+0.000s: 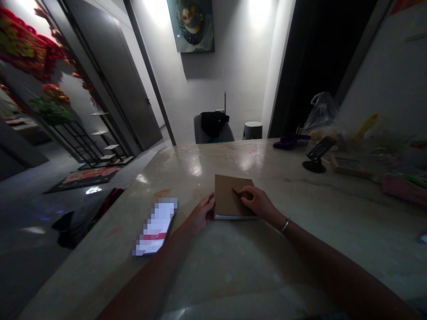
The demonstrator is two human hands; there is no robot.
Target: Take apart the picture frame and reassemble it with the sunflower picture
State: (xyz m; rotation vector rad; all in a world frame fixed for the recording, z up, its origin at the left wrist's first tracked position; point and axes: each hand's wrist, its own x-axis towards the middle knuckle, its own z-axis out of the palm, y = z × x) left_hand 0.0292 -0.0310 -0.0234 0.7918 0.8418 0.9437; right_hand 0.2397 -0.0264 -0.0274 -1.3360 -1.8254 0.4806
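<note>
A brown-covered book (227, 200) lies closed on the pale marble table (213, 275), its white page edges facing me. My left hand (202, 214) is at the book's left edge, fingers against its side and partly hidden. Over the right part of the cover, my right hand (251, 198) has its fingers pinched together at a small dark thing, too small to make out. A bracelet circles my right wrist. To the left of my left hand lies a phone (156, 229) with a bright, blurred screen.
A black phone stand (315, 160), a purple item (288, 141), a plastic bag (322, 113) and a pink item (400, 191) sit on the table's right side. Beyond the far edge are a chair (198, 129) with dark cloth and a grey bin (252, 130).
</note>
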